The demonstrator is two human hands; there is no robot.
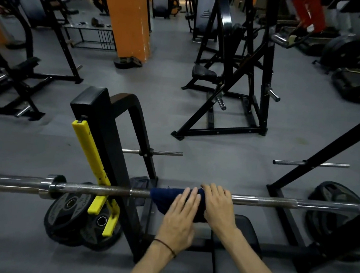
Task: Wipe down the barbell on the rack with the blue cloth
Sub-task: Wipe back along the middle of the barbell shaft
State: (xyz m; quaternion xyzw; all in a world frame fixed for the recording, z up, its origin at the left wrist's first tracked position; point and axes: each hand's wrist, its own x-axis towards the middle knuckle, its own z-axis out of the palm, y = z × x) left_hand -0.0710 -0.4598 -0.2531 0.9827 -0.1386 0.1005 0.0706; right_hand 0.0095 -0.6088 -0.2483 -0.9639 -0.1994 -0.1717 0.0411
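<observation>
1. The black rack point(115, 174) carries the barbell point(277, 202) across its width; the blue cloth point(165, 200) hangs over the bar at centre.
2. The grey floor point(215, 165) carries weight plates: a pair point(69, 213) near left, one point(328, 204) right.

Both hands are on the blue cloth point(164, 199), which is draped over the barbell point(266, 201) near the middle of the bar. Left hand point(180, 214) lies flat on it, fingers straight, thin dark band at the wrist. Right hand point(218, 204) sits just beside it with fingers hooked over the top of the bar. The bar rests across the black rack point(113, 152), next to a yellow catch point(89, 157). Weight plates point(69, 211) lean on the floor underneath, and a bench pad point(245, 229) shows below the hands.
</observation>
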